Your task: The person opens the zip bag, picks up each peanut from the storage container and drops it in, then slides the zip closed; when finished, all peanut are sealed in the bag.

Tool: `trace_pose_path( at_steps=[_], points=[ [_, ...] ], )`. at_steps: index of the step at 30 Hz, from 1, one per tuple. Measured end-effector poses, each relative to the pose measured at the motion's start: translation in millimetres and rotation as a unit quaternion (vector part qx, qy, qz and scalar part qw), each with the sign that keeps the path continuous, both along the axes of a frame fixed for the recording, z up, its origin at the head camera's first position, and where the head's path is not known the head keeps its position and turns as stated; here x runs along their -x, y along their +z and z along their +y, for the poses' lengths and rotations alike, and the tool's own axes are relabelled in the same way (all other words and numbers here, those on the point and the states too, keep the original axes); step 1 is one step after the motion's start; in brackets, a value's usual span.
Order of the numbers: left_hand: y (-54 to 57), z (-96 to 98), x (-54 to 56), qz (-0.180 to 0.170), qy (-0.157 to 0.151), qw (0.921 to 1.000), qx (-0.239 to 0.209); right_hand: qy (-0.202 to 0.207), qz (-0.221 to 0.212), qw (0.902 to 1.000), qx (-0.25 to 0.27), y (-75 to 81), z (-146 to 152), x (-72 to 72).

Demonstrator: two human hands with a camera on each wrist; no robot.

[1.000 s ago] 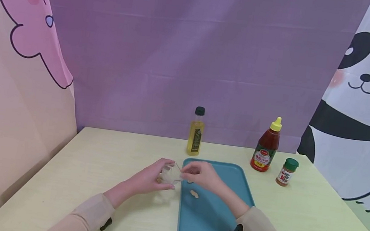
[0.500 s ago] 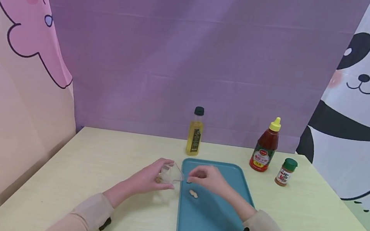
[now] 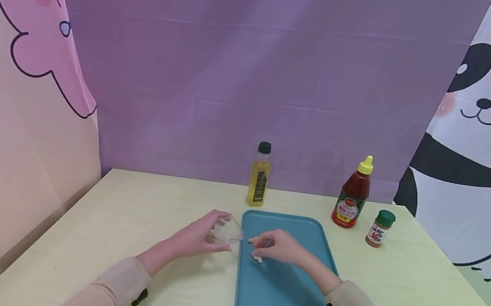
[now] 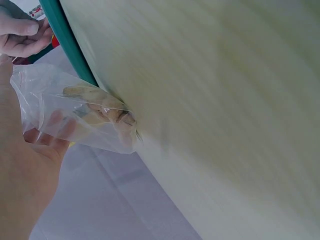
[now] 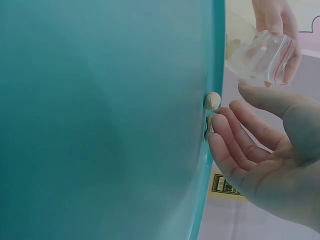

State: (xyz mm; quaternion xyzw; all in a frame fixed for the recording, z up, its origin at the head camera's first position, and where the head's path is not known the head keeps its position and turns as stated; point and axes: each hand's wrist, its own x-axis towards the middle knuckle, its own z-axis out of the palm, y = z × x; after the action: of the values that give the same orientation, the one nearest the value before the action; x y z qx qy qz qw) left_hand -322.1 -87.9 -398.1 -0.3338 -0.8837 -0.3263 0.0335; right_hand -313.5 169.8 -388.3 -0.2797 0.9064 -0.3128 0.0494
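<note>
My left hand (image 3: 202, 231) holds a clear zip bag (image 3: 228, 231) by its mouth, just left of the blue tray (image 3: 281, 302). Through the plastic, several peanuts (image 4: 111, 111) in their shells show at the bottom of the bag in the left wrist view. Over the tray's left part, my right hand (image 3: 278, 247) reaches down with thumb and fingers apart. Two peanuts lie on the tray there: one peanut (image 5: 212, 101) faces the gap between thumb and fingers in the right wrist view, and the other peanut (image 5: 208, 129) is partly hidden by the fingertips.
Behind the tray stands an oil bottle (image 3: 259, 175) with a dark cap. At the back right are a red sauce bottle (image 3: 351, 200) with a yellow tip and a small green-capped spice jar (image 3: 380, 228). A purple cloth (image 3: 236, 79) hangs behind the table.
My right hand has moved away from the bag's mouth, rightward and down to the peanuts on the tray, its thumb and fingers parting. The left hand keeps the bag in the same place.
</note>
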Motion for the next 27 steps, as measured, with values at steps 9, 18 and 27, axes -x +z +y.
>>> trace_pose_path(
  at_steps=[9, 18, 27],
  points=[
    [-0.6, 0.5, 0.6, -0.001, 0.0, 1.0, -0.001, -0.029, -0.036, 0.9986, -0.026, -2.8, 2.3, -1.6],
    [-1.8, -0.3, 2.1, -0.009, 0.0, 1.0, -0.003, -0.033, -0.04, 0.9979, -0.04, -3.8, 2.8, -1.3],
    [-3.2, -0.4, 2.1, -0.008, 0.001, 1.0, -0.002, -0.028, -0.049, 0.9981, -0.025, -5.4, 7.0, 0.8]
  ],
)
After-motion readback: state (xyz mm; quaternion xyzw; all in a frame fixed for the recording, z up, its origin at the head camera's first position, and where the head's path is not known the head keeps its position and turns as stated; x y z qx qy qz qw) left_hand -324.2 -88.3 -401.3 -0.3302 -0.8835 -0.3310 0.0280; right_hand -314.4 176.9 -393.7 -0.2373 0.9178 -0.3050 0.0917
